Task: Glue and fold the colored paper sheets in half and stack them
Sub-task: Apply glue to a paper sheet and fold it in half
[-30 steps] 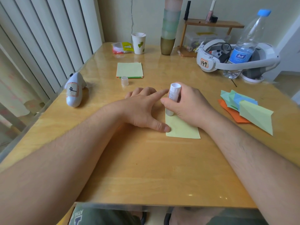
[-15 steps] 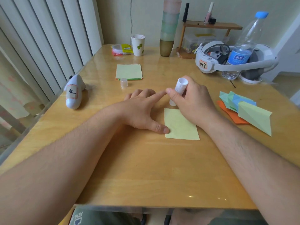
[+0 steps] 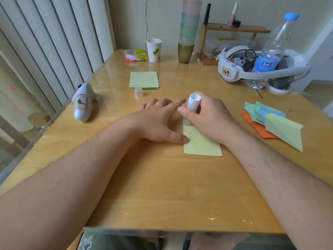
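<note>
A pale yellow-green paper sheet [image 3: 201,144] lies flat in the middle of the table. My left hand [image 3: 158,121] rests on its left edge with straight fingers, the thumb on the paper's left side. A white glue stick [image 3: 192,104] stands tip down on the sheet's far left corner, and my right hand [image 3: 209,116] grips it. The glue stick's clear cap [image 3: 138,92] stands farther back. A stack of unfolded sheets [image 3: 144,79], pale green on top, lies behind the cap. Folded sheets [image 3: 277,121] in green, blue and orange are piled at the right.
A white toy figure [image 3: 83,103] lies near the table's left edge. At the back stand a paper cup [image 3: 154,50], a tower of stacked cups [image 3: 188,31], a small wooden shelf [image 3: 234,30], a white headset [image 3: 252,67] and a water bottle [image 3: 270,56].
My right hand has drawn the glue stick back toward me, from just beyond the sheet's far edge onto its far left corner, and stood it more upright. My left hand has stayed put.
</note>
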